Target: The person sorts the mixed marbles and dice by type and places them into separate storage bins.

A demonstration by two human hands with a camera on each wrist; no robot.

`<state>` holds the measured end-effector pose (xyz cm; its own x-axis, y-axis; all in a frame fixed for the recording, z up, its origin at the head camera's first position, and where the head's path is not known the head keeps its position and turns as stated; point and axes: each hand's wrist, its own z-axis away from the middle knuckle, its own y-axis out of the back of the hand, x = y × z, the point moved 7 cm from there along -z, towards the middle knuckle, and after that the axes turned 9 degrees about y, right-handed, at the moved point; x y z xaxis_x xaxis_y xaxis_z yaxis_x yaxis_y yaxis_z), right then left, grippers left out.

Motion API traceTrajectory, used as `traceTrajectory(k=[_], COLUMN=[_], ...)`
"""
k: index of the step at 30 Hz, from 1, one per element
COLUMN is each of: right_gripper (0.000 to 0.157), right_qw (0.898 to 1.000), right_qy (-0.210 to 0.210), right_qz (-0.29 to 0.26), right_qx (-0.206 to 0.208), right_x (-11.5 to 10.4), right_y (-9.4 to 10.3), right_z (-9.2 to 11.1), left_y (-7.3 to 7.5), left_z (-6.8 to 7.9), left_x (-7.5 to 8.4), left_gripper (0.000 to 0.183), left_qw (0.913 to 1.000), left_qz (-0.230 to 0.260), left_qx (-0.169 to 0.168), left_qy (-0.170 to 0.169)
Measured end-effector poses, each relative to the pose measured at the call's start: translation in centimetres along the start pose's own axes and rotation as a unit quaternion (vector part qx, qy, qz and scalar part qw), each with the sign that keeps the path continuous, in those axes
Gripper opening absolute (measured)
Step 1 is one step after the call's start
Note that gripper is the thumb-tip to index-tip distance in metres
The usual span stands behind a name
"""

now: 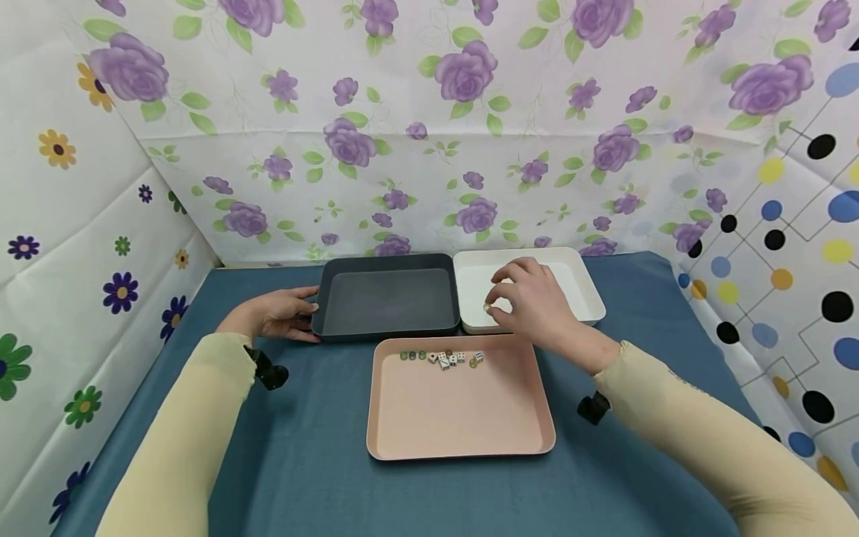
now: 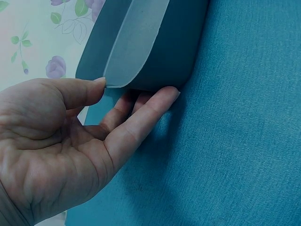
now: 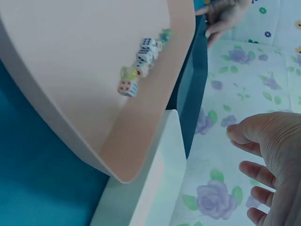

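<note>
OK, pink tray (image 1: 456,418) is our anchor, nearest the person on the blue cloth (image 1: 302,440), prob set there so both arms reach in w/o crossing. Along its far wall: white dice (image 1: 444,363) bunched abt midway, green beads (image 1: 412,356) in a short row to their left, a yellowish bead (image 1: 473,363) by the die at the right end. They're up at that edge prob b/c it's the shortest hop to whatever's behind; the near part of the tray floor is bare. Beyond the pink tray, left side: dark tray (image 1: 396,302). Beyond it, right side: white tray (image 1: 580,280), the two end to end, likely so each is equally handy. Now R hand (image 1: 537,306), up past the pink tray's far right corner, over the white tray: thumb + index tips closed on a small pale piece (image 1: 487,306), other fingers loosely bent & apart. Die or bead? Can't tell, too small, and the R wrist view doesn't show it. Fingertip pinch makes sense for smth that tiny. L hand (image 1: 275,313), out left of and beyond the pink tray, has the dark tray's outer end: thumb at the rim, fingers bent low against the wall, palm well clear, so a light, half-open hold. Prob just steadying, i.e. stopping it sliding on the cloth.
</note>
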<state>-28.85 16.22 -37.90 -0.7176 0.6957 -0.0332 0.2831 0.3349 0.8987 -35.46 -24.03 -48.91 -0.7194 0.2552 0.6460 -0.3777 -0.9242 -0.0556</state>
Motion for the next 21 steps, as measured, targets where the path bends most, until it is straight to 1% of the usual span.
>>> traceTrajectory(k=[5,10,15,21], right_gripper=[0.008,0.007,0.007,0.008], right_qw=[1.0,1.0,1.0,0.999], right_qy=[0.0,0.003,-0.009,-0.029], right_qz=[-0.004,0.003,0.007,0.008], right_qx=[0.003,-0.002,-0.02,-0.044], right_x=[0.4,0.4,0.5,1.0], right_y=[0.2,0.3,-0.1,-1.0], right_z=[-1.2,-2.5,-3.2,-3.5], left_y=[0.1,0.1,0.1,0.2], left_z=[-0.1,-0.2,-0.2,-0.4], left_x=[-0.1,-0.1,0.0,0.0], left_gripper=[0.068,0.068,0.069,0.07], left_qw=[1.0,1.0,1.0,1.0], left_qz=[0.0,-0.002,-0.004,-0.003], left_qx=[-0.001,0.0,0.002,0.006], left_qy=[-0.003,-0.002,0.0,0.002])
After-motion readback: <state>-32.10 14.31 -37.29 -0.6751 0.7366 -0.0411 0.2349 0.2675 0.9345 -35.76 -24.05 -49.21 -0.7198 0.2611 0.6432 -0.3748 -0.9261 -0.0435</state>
